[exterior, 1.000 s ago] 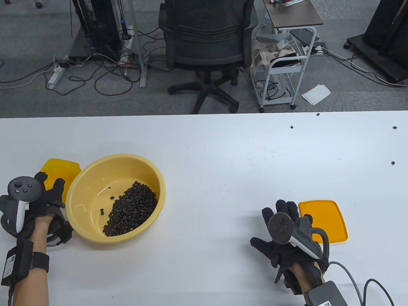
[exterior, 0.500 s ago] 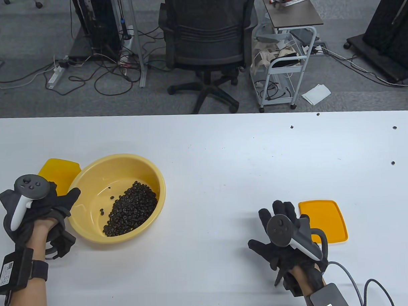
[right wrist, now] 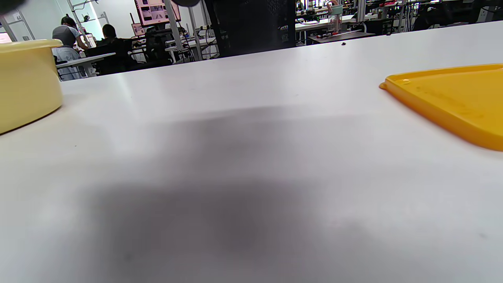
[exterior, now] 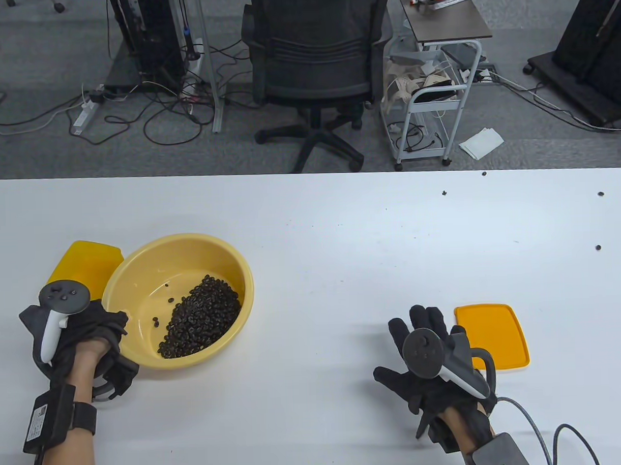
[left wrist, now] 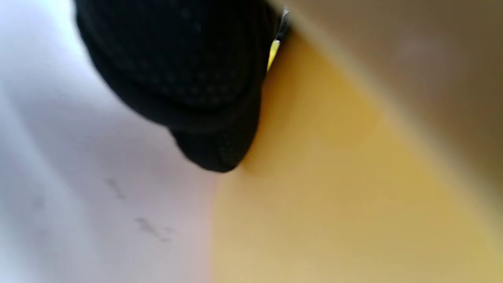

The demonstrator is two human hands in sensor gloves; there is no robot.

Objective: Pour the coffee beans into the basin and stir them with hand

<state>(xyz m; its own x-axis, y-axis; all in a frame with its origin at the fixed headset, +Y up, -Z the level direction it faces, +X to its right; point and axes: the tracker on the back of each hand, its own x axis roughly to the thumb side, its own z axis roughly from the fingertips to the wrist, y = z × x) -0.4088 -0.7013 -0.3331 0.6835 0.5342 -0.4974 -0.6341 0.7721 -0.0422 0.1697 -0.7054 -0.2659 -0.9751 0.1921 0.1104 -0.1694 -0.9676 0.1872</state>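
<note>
The pale yellow basin point(exterior: 139, 269) stands at the table's left with a heap of dark coffee beans point(exterior: 201, 317) in its near right part. My left hand point(exterior: 114, 326) is at the basin's near left rim, fingers curled against it. In the left wrist view a gloved fingertip point(left wrist: 212, 149) lies on the basin's outer wall point(left wrist: 334, 177). An orange container point(exterior: 85, 260) stands behind the basin's left side, partly hidden. My right hand point(exterior: 416, 340) hovers with fingers spread and empty, just left of the orange lid point(exterior: 497, 333).
Several stray beans point(exterior: 444, 193) lie on the white table point(exterior: 316, 242) at the far right. From the right wrist view, the basin point(right wrist: 23, 78) is at the left and the lid point(right wrist: 452, 98) at the right. An office chair point(exterior: 309, 64) stands beyond the far edge.
My left hand has left the orange container and moved right and nearer, onto the basin's near left rim. The right hand drifted slightly left.
</note>
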